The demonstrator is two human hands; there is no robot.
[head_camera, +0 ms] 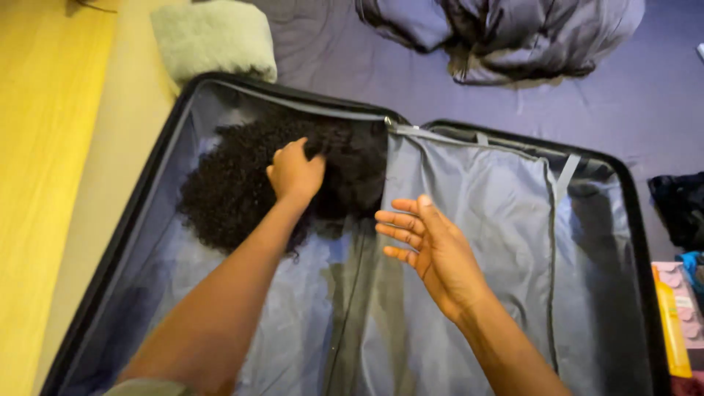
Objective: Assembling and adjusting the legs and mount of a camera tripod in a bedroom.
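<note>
Left hand (295, 172): pressed down on black curly wig (242, 183), fingers curled into the hair.
Right hand (429, 246): flat and spread, hovering above the suitcase's middle hinge, holding nothing.
Suitcase (147, 176): lying wide on purple bedsheet (645, 95), grey lining, wig in left half.
Surroundings: pale green towel (213, 37) by top-left corner; rumpled dark blanket (513, 33) beyond; yellow bottle (671, 330) at right edge.
</note>
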